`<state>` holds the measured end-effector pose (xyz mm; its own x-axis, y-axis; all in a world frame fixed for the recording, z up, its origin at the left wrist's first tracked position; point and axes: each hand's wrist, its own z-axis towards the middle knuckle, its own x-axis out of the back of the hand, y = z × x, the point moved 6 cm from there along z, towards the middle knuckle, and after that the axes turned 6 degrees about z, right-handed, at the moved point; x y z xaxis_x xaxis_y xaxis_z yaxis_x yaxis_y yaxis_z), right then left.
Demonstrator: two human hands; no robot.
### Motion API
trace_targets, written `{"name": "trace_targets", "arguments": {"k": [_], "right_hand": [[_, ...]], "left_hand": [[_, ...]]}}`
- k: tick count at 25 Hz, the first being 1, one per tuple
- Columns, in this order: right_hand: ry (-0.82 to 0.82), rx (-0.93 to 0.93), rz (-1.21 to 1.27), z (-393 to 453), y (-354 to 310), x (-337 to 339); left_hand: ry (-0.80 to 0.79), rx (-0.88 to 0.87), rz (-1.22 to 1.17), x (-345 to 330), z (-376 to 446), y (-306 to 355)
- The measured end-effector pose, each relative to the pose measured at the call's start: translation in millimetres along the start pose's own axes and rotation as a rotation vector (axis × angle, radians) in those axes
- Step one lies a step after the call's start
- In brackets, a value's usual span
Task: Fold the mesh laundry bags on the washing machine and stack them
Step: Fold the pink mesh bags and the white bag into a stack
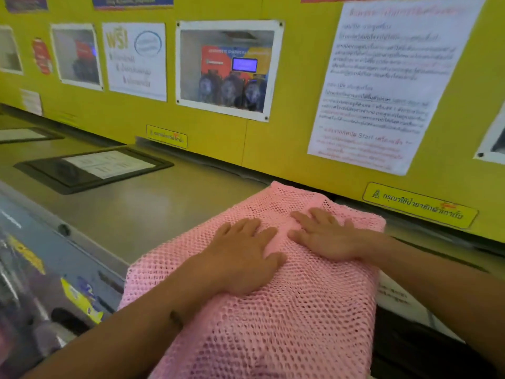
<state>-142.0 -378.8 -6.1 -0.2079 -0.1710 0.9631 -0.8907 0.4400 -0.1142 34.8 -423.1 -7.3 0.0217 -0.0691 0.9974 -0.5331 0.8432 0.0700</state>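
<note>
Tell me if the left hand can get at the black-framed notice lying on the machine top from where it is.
Probably yes. The left hand lies flat on the pink mesh bag, holding nothing, and only bare machine top separates it from the black-framed notice.

The pink open-weave mesh laundry bag (273,296) shows a honeycomb hole pattern; the flat metal washing-machine worktop (169,203) is dull grey-green, the poster-covered wall panel (300,132) bright yellow.

I see a pink open-weave mesh laundry bag (287,310) lying folded and flat on the grey metal washing machine top (153,203), its far edge near the yellow wall.
</note>
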Motion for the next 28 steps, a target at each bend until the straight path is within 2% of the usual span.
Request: {"name": "trace_targets", "arguments": {"k": [3,5,7,10,13,18,22,25,28], "right_hand": [[0.024,0.118,0.107,-17.9,0.0,22.7],[0.135,0.205,0.193,-49.0,9.4,44.6],[0.211,0.241,0.164,-95.0,32.4,58.5],[0.222,0.147,0.048,-172.5,93.6,61.5],[0.21,-0.03,0.039,-252.6,165.5,61.0],[0.125,-0.441,0.007,-390.6,307.4,56.3],[0.014,-0.765,0.102,-474.6,406.1,12.1],[0.006,-0.778,0.158,-480.3,431.6,-18.3],[0.148,-0.64,0.168,-459.9,411.7,-22.3]], "left_hand": [[0.038,0.008,-0.04,14.1,1.3,2.0],[0.155,-0.012,-0.081,32.4,-1.7,13.4],[0.306,-0.096,-0.146,54.7,-4.4,44.5],[0.462,-0.239,-0.274,85.2,-6.7,115.1],[0.519,-0.382,-0.328,102.7,-9.1,199.1],[0.398,-0.582,-0.402,97.9,-16.0,348.5],[0.315,-0.674,-0.374,71.8,-20.3,455.3],[0.238,-0.703,-0.281,43.8,-23.0,506.9],[0.136,-0.686,-0.17,23.7,-17.5,530.9]]}}
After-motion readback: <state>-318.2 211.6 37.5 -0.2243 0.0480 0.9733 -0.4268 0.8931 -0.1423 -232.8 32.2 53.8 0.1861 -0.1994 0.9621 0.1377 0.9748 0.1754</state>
